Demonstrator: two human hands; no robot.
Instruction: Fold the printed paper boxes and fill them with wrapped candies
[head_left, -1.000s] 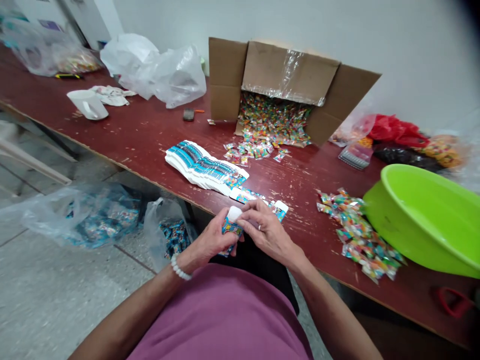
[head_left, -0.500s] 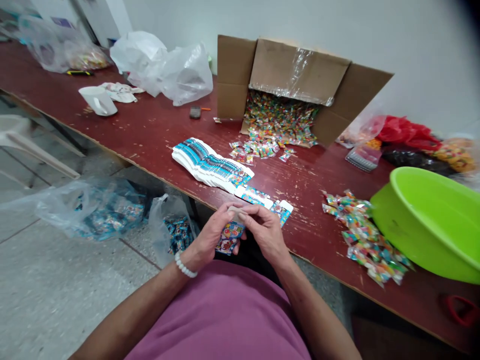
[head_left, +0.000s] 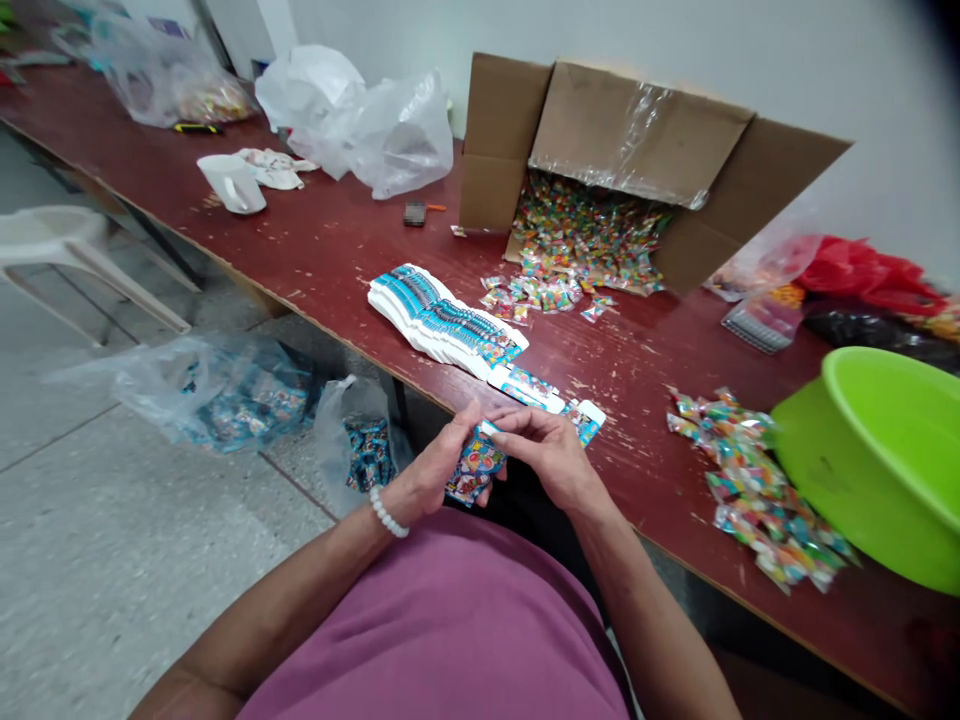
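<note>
Along the near edge of the red tabletop (head_left: pixel 322 250), the left hand (head_left: pixel 439 470) and right hand (head_left: pixel 551 458) have their grips clenched on a colourful printed card (head_left: pixel 474 468), near a fanned stack of blue-printed cards (head_left: pixel 442 322).

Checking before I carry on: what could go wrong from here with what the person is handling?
The colourful printed card is pinched by the left hand and right hand just off the edge of the red table, so it could slip to the floor. The loose blue printed cards lie close to that edge, near the right hand, and might get knocked off.
</note>
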